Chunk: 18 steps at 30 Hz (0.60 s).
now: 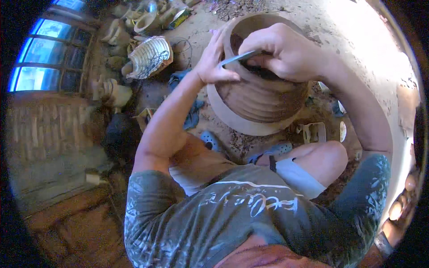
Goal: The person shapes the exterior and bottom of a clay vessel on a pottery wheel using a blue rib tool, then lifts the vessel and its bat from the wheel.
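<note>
A large brown clay pot (pixel 268 100) with a ridged outer wall stands on a pale round disc (pixel 243 126), between my feet and the far floor. My right hand (pixel 286 51) is closed over the pot's mouth, gripping a thin, flat grey blade-like tool (pixel 241 58). The tool lies across the near left rim, and its tip reaches over to my other palm. Against the pot's left side rests my left hand (pixel 216 62), fingers pointing up and thumb spread along the wall. My right hand hides part of the opening.
A ribbed pale vessel (pixel 149 57) lies tilted at the left, near other pots (pixel 145 23). Blue cloth (pixel 193 115) is crumpled left of the disc. A whitish open container (pixel 314 132) stands to its right. Rounded pots (pixel 395 210) line the right edge.
</note>
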Each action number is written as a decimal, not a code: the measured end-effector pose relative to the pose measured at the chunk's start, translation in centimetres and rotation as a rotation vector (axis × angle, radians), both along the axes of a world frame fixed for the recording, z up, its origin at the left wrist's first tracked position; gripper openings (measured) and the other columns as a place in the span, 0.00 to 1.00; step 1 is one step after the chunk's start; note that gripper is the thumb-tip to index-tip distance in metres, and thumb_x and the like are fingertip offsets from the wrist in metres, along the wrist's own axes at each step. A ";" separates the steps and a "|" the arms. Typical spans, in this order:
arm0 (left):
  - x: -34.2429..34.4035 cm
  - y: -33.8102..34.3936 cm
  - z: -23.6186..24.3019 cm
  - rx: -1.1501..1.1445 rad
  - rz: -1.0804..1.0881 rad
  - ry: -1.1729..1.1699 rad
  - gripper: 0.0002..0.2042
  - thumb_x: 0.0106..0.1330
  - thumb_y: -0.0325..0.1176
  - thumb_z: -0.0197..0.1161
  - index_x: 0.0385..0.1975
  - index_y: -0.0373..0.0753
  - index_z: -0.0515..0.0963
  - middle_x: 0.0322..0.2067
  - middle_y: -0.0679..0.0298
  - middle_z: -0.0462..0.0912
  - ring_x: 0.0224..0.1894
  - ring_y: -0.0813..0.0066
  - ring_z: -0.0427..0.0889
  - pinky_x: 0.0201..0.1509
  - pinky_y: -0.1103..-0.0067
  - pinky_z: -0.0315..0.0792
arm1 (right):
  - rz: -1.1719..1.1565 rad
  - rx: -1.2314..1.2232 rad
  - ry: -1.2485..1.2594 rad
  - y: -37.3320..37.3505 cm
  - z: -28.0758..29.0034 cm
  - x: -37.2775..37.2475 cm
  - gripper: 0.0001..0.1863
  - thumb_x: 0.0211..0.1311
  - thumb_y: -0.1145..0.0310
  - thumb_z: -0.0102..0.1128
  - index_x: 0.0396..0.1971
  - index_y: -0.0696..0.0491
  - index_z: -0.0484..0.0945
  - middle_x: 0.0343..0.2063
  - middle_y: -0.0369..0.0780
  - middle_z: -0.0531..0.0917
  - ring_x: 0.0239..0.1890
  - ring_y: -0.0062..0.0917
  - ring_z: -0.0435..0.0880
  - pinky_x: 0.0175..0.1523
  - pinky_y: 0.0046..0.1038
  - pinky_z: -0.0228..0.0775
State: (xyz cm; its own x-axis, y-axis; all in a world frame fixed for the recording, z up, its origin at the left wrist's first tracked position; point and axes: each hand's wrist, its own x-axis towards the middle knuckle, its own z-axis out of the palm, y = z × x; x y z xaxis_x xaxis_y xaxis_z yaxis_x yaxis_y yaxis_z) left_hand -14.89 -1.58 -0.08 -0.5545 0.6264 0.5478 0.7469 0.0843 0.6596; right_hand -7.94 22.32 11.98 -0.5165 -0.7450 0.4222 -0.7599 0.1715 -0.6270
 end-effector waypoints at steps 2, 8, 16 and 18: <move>-2.8 -0.7 0.2 -0.141 0.049 0.199 0.73 0.41 0.84 0.69 0.80 0.32 0.54 0.78 0.40 0.57 0.80 0.39 0.56 0.82 0.56 0.53 | 0.020 0.000 0.010 -0.1 -0.4 0.2 0.13 0.50 0.81 0.60 0.37 0.57 0.85 0.29 0.52 0.86 0.33 0.41 0.87 0.44 0.39 0.76; -6.4 -2.4 2.7 -0.264 0.089 0.332 0.72 0.44 0.90 0.57 0.82 0.37 0.50 0.79 0.41 0.55 0.80 0.40 0.56 0.82 0.56 0.54 | 0.101 0.103 -0.049 0.5 0.8 0.2 0.14 0.47 0.82 0.61 0.36 0.58 0.85 0.29 0.49 0.87 0.34 0.40 0.87 0.44 0.38 0.77; -6.2 -4.7 5.5 -0.348 0.213 0.250 0.62 0.55 0.84 0.56 0.80 0.38 0.56 0.76 0.42 0.63 0.78 0.41 0.61 0.80 0.55 0.57 | 0.208 0.207 -0.091 1.8 4.4 0.9 0.14 0.50 0.79 0.65 0.39 0.57 0.86 0.30 0.44 0.88 0.36 0.33 0.88 0.46 0.33 0.78; -4.9 -5.6 5.8 -0.344 0.265 0.151 0.53 0.65 0.76 0.58 0.78 0.35 0.61 0.73 0.44 0.70 0.76 0.46 0.67 0.79 0.57 0.60 | 0.165 0.193 -0.166 3.5 6.9 2.0 0.14 0.54 0.78 0.67 0.43 0.56 0.87 0.32 0.40 0.89 0.38 0.29 0.88 0.48 0.31 0.79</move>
State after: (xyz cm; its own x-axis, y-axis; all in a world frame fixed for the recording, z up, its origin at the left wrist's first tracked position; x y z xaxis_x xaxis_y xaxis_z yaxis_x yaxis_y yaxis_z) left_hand -19.79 -7.14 5.75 -0.6502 0.6334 0.4196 0.7555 0.4809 0.4450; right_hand -5.89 25.87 18.86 -0.4318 -0.8829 0.1843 -0.6770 0.1822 -0.7130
